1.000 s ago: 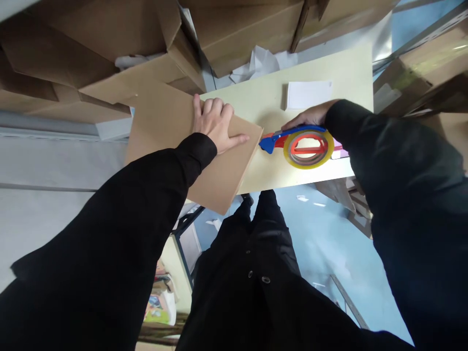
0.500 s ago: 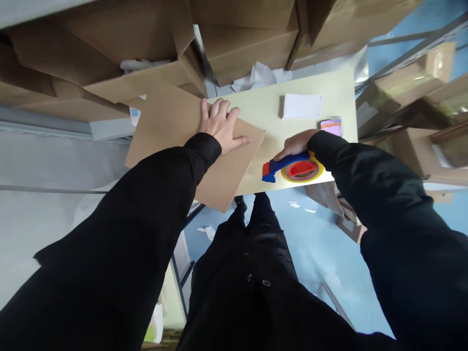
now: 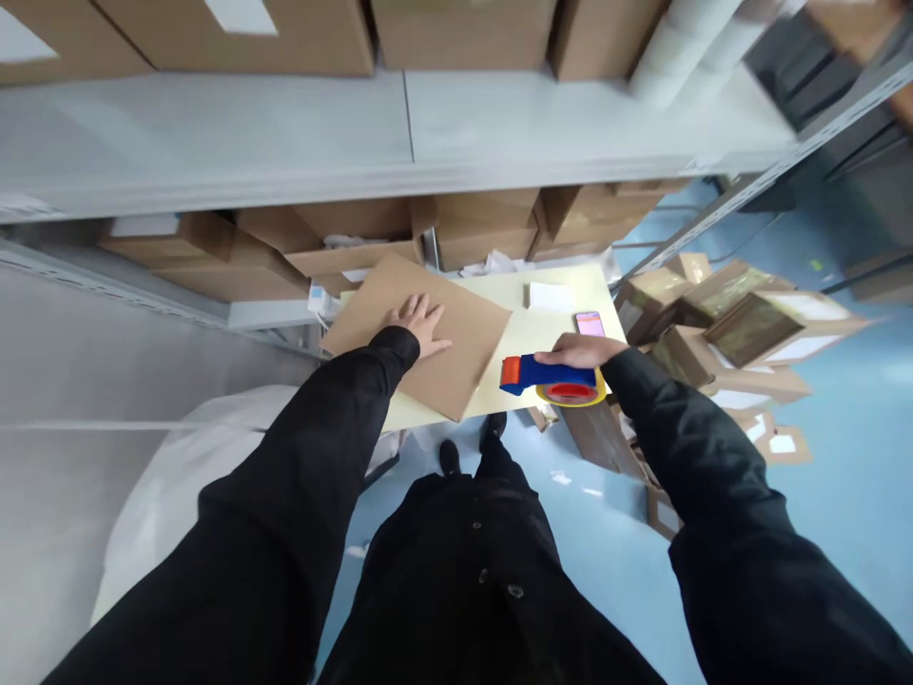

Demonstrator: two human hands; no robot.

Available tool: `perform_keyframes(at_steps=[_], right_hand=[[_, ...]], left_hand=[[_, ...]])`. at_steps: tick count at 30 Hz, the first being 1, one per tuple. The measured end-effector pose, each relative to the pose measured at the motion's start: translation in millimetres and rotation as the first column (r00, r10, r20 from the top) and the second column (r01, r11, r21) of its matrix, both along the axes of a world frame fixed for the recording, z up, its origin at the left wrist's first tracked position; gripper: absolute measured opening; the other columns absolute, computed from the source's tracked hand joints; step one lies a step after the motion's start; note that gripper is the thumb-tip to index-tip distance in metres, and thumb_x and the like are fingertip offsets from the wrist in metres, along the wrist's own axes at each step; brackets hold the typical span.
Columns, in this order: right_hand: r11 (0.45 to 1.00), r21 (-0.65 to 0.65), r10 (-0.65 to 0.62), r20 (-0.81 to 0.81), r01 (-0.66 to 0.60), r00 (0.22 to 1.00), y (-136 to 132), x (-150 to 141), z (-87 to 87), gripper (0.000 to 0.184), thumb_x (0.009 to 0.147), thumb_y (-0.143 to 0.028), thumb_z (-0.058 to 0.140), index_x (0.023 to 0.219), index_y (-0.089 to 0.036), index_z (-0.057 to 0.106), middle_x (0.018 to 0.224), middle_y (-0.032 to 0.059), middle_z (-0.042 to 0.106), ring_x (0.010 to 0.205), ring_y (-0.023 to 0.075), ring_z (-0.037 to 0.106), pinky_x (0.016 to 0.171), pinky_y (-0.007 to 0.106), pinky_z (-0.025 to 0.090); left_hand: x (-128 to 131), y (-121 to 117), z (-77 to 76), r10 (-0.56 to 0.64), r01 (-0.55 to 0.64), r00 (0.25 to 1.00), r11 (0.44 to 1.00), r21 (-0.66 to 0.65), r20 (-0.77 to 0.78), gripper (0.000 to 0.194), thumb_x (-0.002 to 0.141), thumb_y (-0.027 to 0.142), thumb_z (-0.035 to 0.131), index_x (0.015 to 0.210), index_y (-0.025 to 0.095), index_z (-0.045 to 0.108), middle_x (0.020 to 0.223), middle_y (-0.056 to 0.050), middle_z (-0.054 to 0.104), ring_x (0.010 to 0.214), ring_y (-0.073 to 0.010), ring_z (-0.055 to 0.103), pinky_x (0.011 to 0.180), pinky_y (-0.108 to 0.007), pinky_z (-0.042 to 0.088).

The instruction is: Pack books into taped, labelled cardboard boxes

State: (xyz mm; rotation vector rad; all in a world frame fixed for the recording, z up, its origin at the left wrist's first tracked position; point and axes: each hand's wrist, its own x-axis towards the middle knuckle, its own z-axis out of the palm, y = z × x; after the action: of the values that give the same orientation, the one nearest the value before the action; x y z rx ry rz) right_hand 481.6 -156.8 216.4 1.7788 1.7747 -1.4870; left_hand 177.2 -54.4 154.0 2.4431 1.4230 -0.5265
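Observation:
A flat brown piece of cardboard (image 3: pixel 456 333) lies askew on the pale table (image 3: pixel 492 390), its near corner reaching past the front edge. My left hand (image 3: pixel 420 325) rests on it with the fingers spread. To the right, my right hand (image 3: pixel 576 350) is wrapped round the blue handle of a tape dispenser (image 3: pixel 532 371). The dispenser has a red tip pointing left and carries a roll with a yellow rim and red hub. It is held above the table's front edge, apart from the cardboard.
On the table lie a stack of white labels or cards (image 3: pixel 550 296) and a phone (image 3: pixel 590 324) with a lit screen. Behind stands a grey shelf (image 3: pixel 285 143) with boxes above and below. More cardboard boxes (image 3: pixel 748 328) are piled at the right.
The view has tilted up, bringing the upper shelf into sight. My left hand stays flat on the cardboard. The tape dispenser, still in my right hand, has turned slightly.

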Motion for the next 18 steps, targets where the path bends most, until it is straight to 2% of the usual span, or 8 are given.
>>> perform_keyframes(at_steps=[3, 5, 7, 9, 11, 13, 16, 18], right_hand=[[0.991, 0.134, 0.006, -0.119, 0.010, 0.993, -17.9, -10.2, 32.1, 0.030, 0.077, -0.043, 0.053, 0.065, -0.017, 0.063, 0.068, 0.0079, 0.064, 0.062, 0.0209, 0.056, 0.060, 0.035, 0.045], [0.979, 0.206, 0.027, -0.181, 0.011, 0.983, -25.5, -18.4, 54.9, 0.017, 0.071, -0.028, 0.056, 0.080, -0.018, 0.066, 0.075, 0.0068, 0.066, 0.067, 0.0218, 0.059, 0.061, 0.034, 0.047], [0.956, 0.289, 0.021, -0.220, 0.044, 0.975, -28.3, -26.8, 77.6, 0.034, 0.065, -0.019, 0.057, 0.099, -0.020, 0.064, 0.084, 0.0054, 0.068, 0.073, 0.0232, 0.061, 0.063, 0.034, 0.050], [0.903, 0.418, 0.019, -0.259, 0.094, 0.966, -24.3, -33.1, 97.8, 0.049, 0.064, -0.018, 0.058, 0.114, -0.023, 0.059, 0.094, 0.0042, 0.068, 0.081, 0.0248, 0.063, 0.070, 0.036, 0.052], [0.806, 0.578, 0.034, -0.264, 0.129, 0.964, -11.2, -34.6, 114.1, 0.055, 0.067, -0.021, 0.060, 0.122, -0.024, 0.055, 0.101, 0.0041, 0.067, 0.088, 0.0266, 0.063, 0.079, 0.040, 0.051], [0.675, 0.722, 0.005, -0.211, 0.152, 0.978, 12.6, -29.6, 126.2, 0.058, 0.071, -0.024, 0.060, 0.128, -0.022, 0.051, 0.107, 0.0067, 0.066, 0.095, 0.0292, 0.062, 0.087, 0.044, 0.048], [0.478, 0.869, -0.108, -0.086, 0.127, 0.990, 67.6, -10.7, 138.5, 0.061, 0.073, -0.024, 0.060, 0.132, -0.015, 0.047, 0.118, 0.0143, 0.061, 0.109, 0.0325, 0.056, 0.095, 0.045, 0.042], [0.404, 0.913, -0.161, 0.005, 0.061, 0.987, 112.1, 5.5, 143.3, 0.061, 0.072, -0.021, 0.061, 0.131, -0.009, 0.047, 0.121, 0.0191, 0.057, 0.113, 0.0334, 0.053, 0.098, 0.043, 0.040]], left_hand=[[-42.4, 3.9, 6.4, 0.166, -0.165, 0.986, 0.984, 0.060, -0.010, 0.087, 0.073, 0.064, 0.049, 0.146, 0.024, 0.021, 0.155, -0.016, 0.006, 0.140, -0.0400, 0.007, 0.103, -0.061, 0.022], [-70.0, 8.2, 7.9, 0.305, -0.305, 0.952, 0.949, 0.081, 0.011, 0.095, 0.070, 0.065, 0.051, 0.147, 0.020, 0.017, 0.153, -0.020, 0.010, 0.139, -0.0398, 0.012, 0.104, -0.057, 0.024], [-91.4, 11.5, 8.1, 0.391, -0.391, 0.920, 0.920, 0.022, 0.010, 0.101, 0.066, 0.066, 0.056, 0.147, 0.021, 0.016, 0.153, -0.019, 0.012, 0.138, -0.0396, 0.018, 0.105, -0.052, 0.027], [-104.3, 12.9, 8.1, 0.388, -0.388, 0.922, 0.922, -0.006, 0.025, 0.104, 0.059, 0.069, 0.059, 0.146, 0.027, 0.019, 0.155, -0.013, 0.009, 0.138, -0.0405, 0.019, 0.105, -0.051, 0.028], [-109.8, 12.3, 8.2, 0.386, -0.386, 0.922, 0.923, -0.007, 0.028, 0.107, 0.054, 0.071, 0.060, 0.145, 0.030, 0.021, 0.155, -0.011, 0.008, 0.136, -0.0425, 0.022, 0.104, -0.051, 0.029], [-111.2, 10.2, 8.2, 0.389, -0.389, 0.921, 0.921, 0.008, 0.032, 0.107, 0.053, 0.073, 0.059, 0.145, 0.032, 0.022, 0.154, -0.012, 0.010, 0.132, -0.0439, 0.028, 0.102, -0.051, 0.031], [-110.3, 4.3, 8.6, 0.424, -0.425, 0.905, 0.905, 0.036, 0.030, 0.110, 0.049, 0.075, 0.057, 0.145, 0.032, 0.022, 0.152, -0.014, 0.016, 0.128, -0.0450, 0.033, 0.099, -0.052, 0.034], [-107.7, -1.6, 9.7, 0.453, -0.454, 0.891, 0.891, 0.028, 0.025, 0.112, 0.047, 0.076, 0.057, 0.145, 0.033, 0.022, 0.151, -0.013, 0.020, 0.127, -0.0459, 0.034, 0.095, -0.054, 0.037]])
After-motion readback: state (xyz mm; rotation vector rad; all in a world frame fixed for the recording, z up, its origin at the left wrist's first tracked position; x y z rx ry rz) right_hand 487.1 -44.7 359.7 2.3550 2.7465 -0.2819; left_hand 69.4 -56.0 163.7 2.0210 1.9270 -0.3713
